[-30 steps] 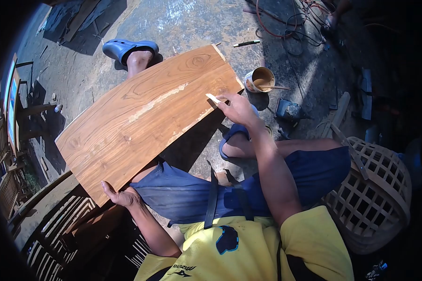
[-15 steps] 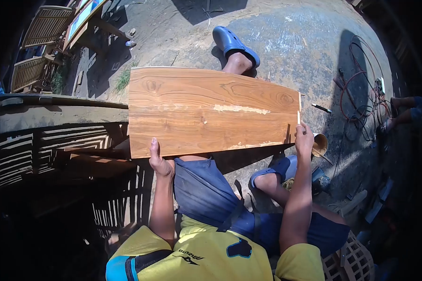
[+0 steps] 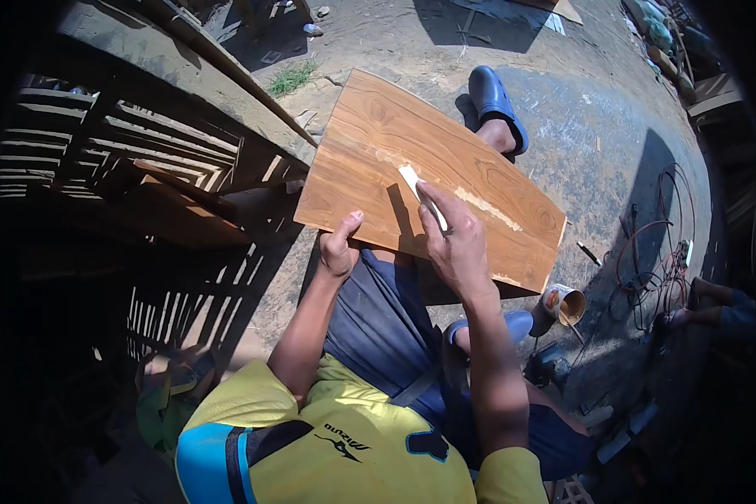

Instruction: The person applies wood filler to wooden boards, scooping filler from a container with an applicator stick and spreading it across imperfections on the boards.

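A broad wooden board (image 3: pixel 370 126) with dark grain lies tilted across my lap. Pale filler patches (image 3: pixel 489 208) run along its middle and near its lower right edge. My left hand (image 3: pixel 341 245) is closed on the board's near edge, thumb on top and fingers hidden beneath. Over the board's middle, my right hand (image 3: pixel 458 239) grips a pale flat strip (image 3: pixel 409 178), which looks like a scraper. The strip's far end is at or just above the surface, beside the filler line; I cannot tell whether it touches.
An opened can (image 3: pixel 565 304) with brown stuff and a stick stands on the ground to the right. Beyond it lie a black marker-like item (image 3: pixel 589 253) and tangled cables (image 3: pixel 659 269). A slatted wooden piece (image 3: pixel 176 134) is at left. Another person's legs (image 3: pixel 714 307) show at far right.
My right hand has moved from the board's right end to over its middle with the pale strip. The view has turned, so the board now appears slanted. My left hand still holds its near edge.
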A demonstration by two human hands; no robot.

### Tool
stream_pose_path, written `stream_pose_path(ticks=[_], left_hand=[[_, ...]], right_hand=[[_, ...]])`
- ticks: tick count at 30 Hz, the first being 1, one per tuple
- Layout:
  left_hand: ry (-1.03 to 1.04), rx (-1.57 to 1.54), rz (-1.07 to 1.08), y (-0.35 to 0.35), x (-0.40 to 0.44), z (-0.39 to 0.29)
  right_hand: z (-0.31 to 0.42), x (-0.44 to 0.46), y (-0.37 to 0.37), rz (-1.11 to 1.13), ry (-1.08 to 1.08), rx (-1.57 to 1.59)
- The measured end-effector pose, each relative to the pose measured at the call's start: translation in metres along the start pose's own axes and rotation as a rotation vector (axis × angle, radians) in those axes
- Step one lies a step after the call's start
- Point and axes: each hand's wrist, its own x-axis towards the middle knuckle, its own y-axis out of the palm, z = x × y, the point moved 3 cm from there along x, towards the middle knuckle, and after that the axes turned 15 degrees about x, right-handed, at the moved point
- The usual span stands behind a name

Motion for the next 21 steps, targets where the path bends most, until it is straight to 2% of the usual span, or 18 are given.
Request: stream_pose_path(ticks=[3, 4, 5, 7, 9, 10, 11, 13, 14, 15, 16, 18, 20, 21], left_hand=[[-0.009, -0.027, 0.041, -0.006, 0.006, 0.009], [0.029, 0.051, 0.027, -0.002, 0.003, 0.002], [0.029, 0.045, 0.022, -0.006, 0.002, 0.002], [-0.041, 0.28, 0.006, -0.014, 0.0, 0.005], [-0.06, 0.294, 0.003, -0.014, 0.003, 0.007], [-0.034, 0.191, 0.042, -0.011, 0.004, 0.008], [-0.007, 0.086, 0.083, -0.009, 0.005, 0.009], [0.002, 0.165, 0.095, -0.012, 0.008, 0.012], [0.003, -0.02, 0.126, -0.001, 0.005, -0.001], [0.003, -0.202, 0.158, 0.006, 0.003, -0.008], [-0.03, -0.254, 0.222, 0.005, 0.003, -0.008], [-0.025, -0.162, 0.205, -0.005, 0.005, 0.009], [0.088, -0.075, 0.266, 0.002, 0.005, -0.001], [0.088, -0.072, 0.269, 0.01, 0.003, -0.009]], right_hand=[[0.018, 0.03, 0.03, 0.117, 0.024, -0.145], [0.025, 0.04, 0.038, 0.124, 0.021, -0.148], [0.034, 0.049, 0.045, 0.121, -0.039, -0.203], [0.042, 0.064, 0.049, 0.126, -0.098, -0.262], [0.042, 0.072, 0.044, 0.289, -0.088, -0.335], [0.053, 0.068, 0.031, 0.345, -0.005, -0.4], [0.053, 0.061, 0.021, 0.295, 0.046, -0.383], [0.033, 0.039, -0.003, 0.104, 0.056, -0.263], [0.026, 0.024, -0.015, 0.101, 0.061, -0.273], [0.016, 0.006, -0.03, 0.027, 0.21, -0.237], [0.006, -0.012, -0.041, -0.05, 0.351, -0.197], [-0.016, -0.054, -0.056, -0.125, 0.398, -0.125], [-0.024, -0.078, -0.061, -0.194, 0.446, -0.046], [-0.019, -0.084, -0.059, -0.188, 0.31, -0.073]])
